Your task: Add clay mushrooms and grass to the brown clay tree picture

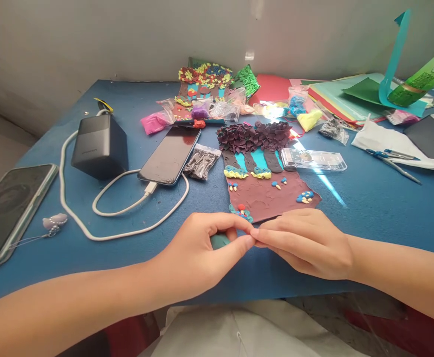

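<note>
My left hand curls round a lump of teal-green modelling clay, most of it hidden by the fingers. Its thumb and forefinger tips meet the fingertips of my right hand, which are pressed together; whatever lies in that pinch is too small to tell. Just beyond both hands lies a clay picture with a brown ground, dark trunks, turquoise gaps and ruffled purple foliage. Small blue, red and cream clay mushrooms dot its ground.
Left of me are a phone, a black charger block and a second phone on a looping white cable. Behind stand another clay picture and bagged clay. A clear plastic case and compasses lie right.
</note>
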Tool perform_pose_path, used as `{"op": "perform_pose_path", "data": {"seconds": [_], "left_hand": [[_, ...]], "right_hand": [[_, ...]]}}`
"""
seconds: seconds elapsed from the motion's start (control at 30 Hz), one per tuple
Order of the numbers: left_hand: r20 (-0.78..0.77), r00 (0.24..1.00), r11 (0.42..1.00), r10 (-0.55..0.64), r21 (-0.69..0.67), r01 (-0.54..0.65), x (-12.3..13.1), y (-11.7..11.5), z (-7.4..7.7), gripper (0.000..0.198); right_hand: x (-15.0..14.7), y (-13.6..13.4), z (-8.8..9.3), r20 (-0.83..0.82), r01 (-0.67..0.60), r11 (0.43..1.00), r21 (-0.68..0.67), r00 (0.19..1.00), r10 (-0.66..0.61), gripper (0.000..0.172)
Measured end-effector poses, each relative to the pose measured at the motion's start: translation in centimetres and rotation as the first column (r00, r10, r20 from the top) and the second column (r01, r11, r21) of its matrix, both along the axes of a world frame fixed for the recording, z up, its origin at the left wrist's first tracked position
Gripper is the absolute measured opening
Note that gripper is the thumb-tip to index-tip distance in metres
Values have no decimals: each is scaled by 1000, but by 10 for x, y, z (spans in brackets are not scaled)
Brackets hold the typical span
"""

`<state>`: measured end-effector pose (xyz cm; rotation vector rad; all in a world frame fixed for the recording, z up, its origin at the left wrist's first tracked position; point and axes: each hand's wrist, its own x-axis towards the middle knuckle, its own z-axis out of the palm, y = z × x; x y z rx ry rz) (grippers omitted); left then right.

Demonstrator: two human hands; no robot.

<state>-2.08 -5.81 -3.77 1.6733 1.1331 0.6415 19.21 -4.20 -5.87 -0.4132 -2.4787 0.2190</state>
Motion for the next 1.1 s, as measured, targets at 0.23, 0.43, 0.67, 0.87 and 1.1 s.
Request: {"op": "perform_pose_path", "data": {"seconds": [0.23,0.43,0.67,0.87,1.1], "left_hand": [[51,995,954,-81,-286,92,-2,-3,-2,46],[21,991,963,-129,-234,130,-4,-2,-5,54],[-88,987,914,-131,376,155,-8,3,-14,42],[-275,959,568,-62,781,260,-10,2,-26,38],[-337,941,445,-14,841,308,-11,1,-28,38]], "right_hand": [[-1,2,-1,-51,35,999,-23,998,-36,25],[1,-1,4,-53,82,995,61,995,-79,13],[-1,0,0,-120,111,992,54,987,-104,14],[-2,-1,0,-97,143,988,63,986,-137,30],[-2,-4,-3,-69,116,993,13,991,-114,35]]}}
